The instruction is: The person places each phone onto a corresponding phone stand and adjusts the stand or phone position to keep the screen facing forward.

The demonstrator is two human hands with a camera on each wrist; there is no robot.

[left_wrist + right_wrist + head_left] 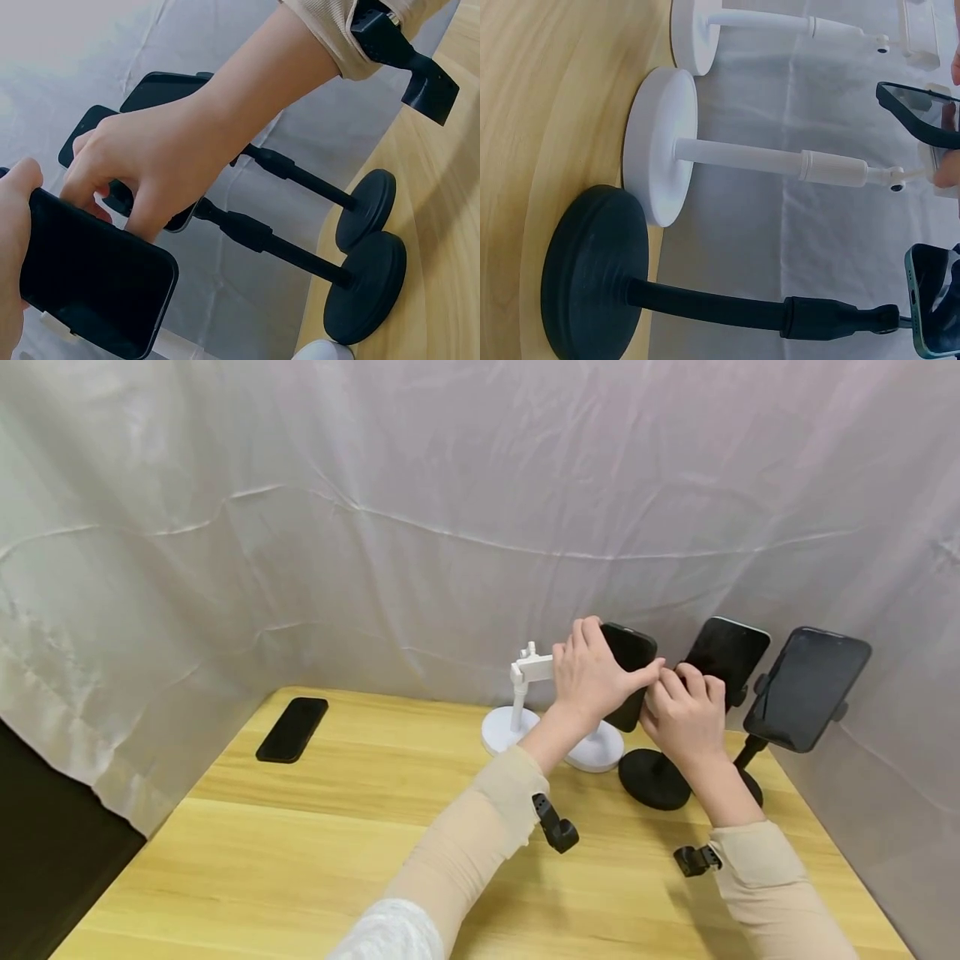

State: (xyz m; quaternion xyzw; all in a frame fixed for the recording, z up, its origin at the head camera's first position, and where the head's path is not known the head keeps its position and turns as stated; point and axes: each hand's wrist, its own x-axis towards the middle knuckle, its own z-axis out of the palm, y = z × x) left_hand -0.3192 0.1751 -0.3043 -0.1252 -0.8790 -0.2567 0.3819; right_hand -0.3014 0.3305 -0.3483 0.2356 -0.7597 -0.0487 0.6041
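Note:
In the head view my left hand (pixel 588 672) grips a black phone (pixel 628 647) across its width, with the thumb over the screen. My right hand (pixel 686 714) has its fingers curled at the same phone's right edge; its fingertips are partly hidden behind that edge in the left wrist view. This phone (pixel 97 274) stands upright at the head of a white phone stand, whose round base (pixel 596 747) is on the table. The right wrist view shows that stand's white post (pixel 739 155) below the phone. Close to my left hand is another white stand's holder (pixel 534 668).
Two black stands at the right hold a phone with a light rim (pixel 727 652) and a larger dark phone (pixel 808 689). A further black phone (pixel 292 729) lies flat at the left of the wooden table (pixel 300 843). A grey curtain (pixel 420 602) hangs behind.

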